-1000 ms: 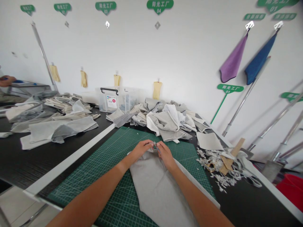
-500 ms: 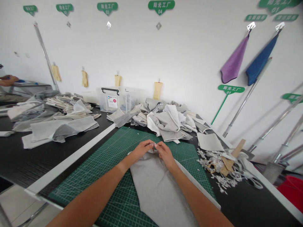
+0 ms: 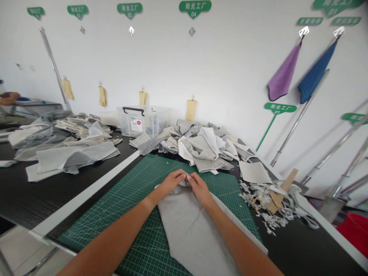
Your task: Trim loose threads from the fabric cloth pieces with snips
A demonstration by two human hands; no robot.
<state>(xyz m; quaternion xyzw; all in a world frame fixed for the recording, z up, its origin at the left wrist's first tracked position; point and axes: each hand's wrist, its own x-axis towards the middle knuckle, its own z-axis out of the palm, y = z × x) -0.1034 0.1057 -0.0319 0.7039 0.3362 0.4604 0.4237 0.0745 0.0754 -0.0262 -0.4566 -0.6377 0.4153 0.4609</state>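
The left hand (image 3: pixel 171 183) and right hand (image 3: pixel 199 187) are pinching grey fabric (image 3: pixel 186 226) at its top edge. It is lying on a green cutting mat (image 3: pixel 97 207).

**Left hand (image 3: pixel 171 182) and right hand (image 3: pixel 199 188) pinch grey fabric piece (image 3: pixel 189 230)**

The fingers (image 3: pixel 182 176) of both hands meet at its gathered top edge, on a green cutting mat (image 3: pixel 138 172); a heap of grey offcuts (image 3: pixel 201 147) sits just beyond on the black counter (image 3: pixel 17 188)

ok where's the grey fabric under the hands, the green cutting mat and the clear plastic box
grey fabric (image 3: pixel 186 230), head view, on the middle of the flat part below the hands
green cutting mat (image 3: pixel 123 199), head view, on a bare part left of the forearm
clear plastic box (image 3: pixel 128 124), head view, on its front wall
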